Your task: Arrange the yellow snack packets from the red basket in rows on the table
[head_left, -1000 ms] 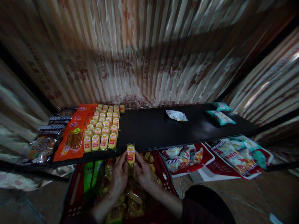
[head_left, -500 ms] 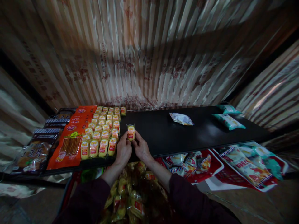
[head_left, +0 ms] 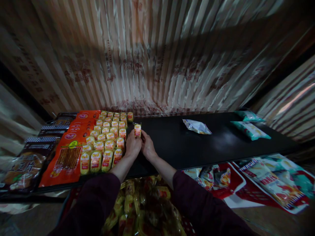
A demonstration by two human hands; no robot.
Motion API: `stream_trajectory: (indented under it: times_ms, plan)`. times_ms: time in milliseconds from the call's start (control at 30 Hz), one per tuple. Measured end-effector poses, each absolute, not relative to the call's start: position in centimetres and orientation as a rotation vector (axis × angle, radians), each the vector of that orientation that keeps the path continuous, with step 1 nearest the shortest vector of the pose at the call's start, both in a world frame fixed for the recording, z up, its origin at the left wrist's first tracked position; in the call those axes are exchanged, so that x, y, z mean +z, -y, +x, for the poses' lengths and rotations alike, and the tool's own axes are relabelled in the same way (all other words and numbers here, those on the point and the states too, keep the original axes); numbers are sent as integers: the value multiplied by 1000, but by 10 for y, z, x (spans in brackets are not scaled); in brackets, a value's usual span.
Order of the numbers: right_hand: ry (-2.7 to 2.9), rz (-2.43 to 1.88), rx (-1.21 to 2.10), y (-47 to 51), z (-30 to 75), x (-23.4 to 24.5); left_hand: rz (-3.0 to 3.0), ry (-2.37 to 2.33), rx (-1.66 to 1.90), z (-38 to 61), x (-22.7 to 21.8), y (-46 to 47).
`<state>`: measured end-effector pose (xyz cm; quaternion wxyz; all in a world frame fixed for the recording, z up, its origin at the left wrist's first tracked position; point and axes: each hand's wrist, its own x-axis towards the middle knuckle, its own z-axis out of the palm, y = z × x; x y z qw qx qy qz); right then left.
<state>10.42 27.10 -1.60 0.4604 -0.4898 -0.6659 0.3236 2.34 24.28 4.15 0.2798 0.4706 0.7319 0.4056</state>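
Though near snack rows (head_left: 109, 144), yellow packet (head_left: 137, 129) between both hands (head_left: 133, 146) (head_left: 148, 147), open shelf (head_left: 169, 139) rightward.

The only view looks from the person's head, above and in front of the black shelf (head_left: 172, 147), facing forward and down. It sits near, with the left hand (head_left: 133, 146) and right hand (head_left: 148, 146) extending over the shelf. It also takes in the striped sheet (head_left: 157, 59) behind the shelf and the floor below it.

Packaged snacks (head_left: 109, 144) lining a black shelf (head_left: 169, 144) suggest a shop.
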Motion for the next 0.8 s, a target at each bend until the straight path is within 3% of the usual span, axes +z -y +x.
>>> stream_trajectory:
  times_ms: [800]
  plan:
    - [1723, -1479, 812, -326, 79, 13, 1298, -2080, 1138, 23, 48, -305]
